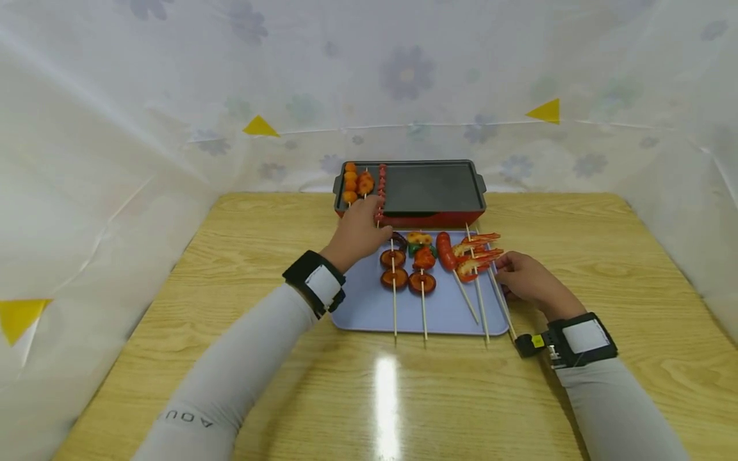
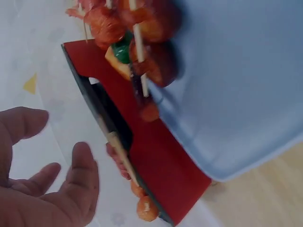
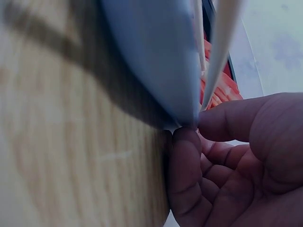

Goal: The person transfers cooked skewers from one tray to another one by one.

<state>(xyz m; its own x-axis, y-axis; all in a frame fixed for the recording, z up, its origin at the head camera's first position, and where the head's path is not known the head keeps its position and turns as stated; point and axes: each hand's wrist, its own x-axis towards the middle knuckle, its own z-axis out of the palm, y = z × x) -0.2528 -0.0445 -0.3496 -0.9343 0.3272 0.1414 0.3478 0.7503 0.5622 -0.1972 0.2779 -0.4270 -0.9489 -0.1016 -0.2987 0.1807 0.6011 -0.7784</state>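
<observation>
Head view first: the left hand point(image 1: 361, 230) is at the front left of the grill point(image 1: 432, 186), and the left wrist view shows its thumb and fingers apart with nothing between them, while the right hand point(image 1: 529, 279) pinches the right rim of the tray point(image 1: 359, 314), thumb above and a finger beneath. The likeliest trouble is at that rim — a sharp tug or tilt could set the shrimp skewers point(image 1: 476, 264) rolling, since they lie close beside the pinch and one stick pokes past the near edge. A brush from the left fingers could also knock the red skewer point(image 1: 382, 181) askew. It lies front to back on the grill, just right of the browned skewer point(image 1: 366, 184): small red chunks in a straight row — slim, with a pale stick.
</observation>
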